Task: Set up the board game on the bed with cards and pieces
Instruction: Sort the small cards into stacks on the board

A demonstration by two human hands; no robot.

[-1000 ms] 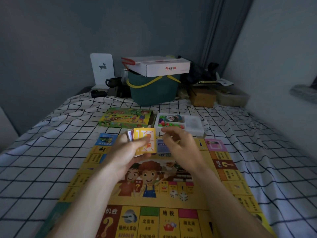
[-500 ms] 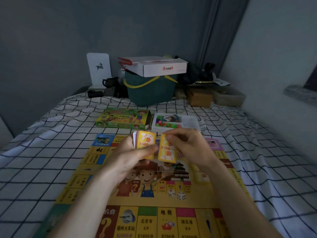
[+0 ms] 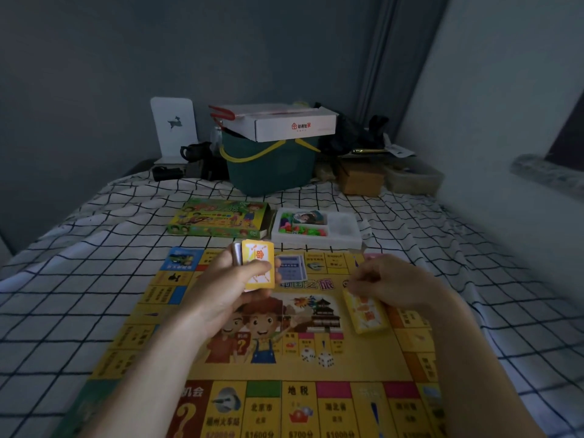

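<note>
L hand is gripping a card stack while R hand is pinching a yellow card onto the board; board's laid on the bed, dice out, pcs still waiting in tray.

Two bare forearms are seen entering from the lower edge of the view, each ending in a bare hand. No sleeve, cuff or glove is worn on either arm as far as the frame reaches. The left hand and the right hand are seen without rings, and no watch, bracelet or band is seen at either wrist
</note>
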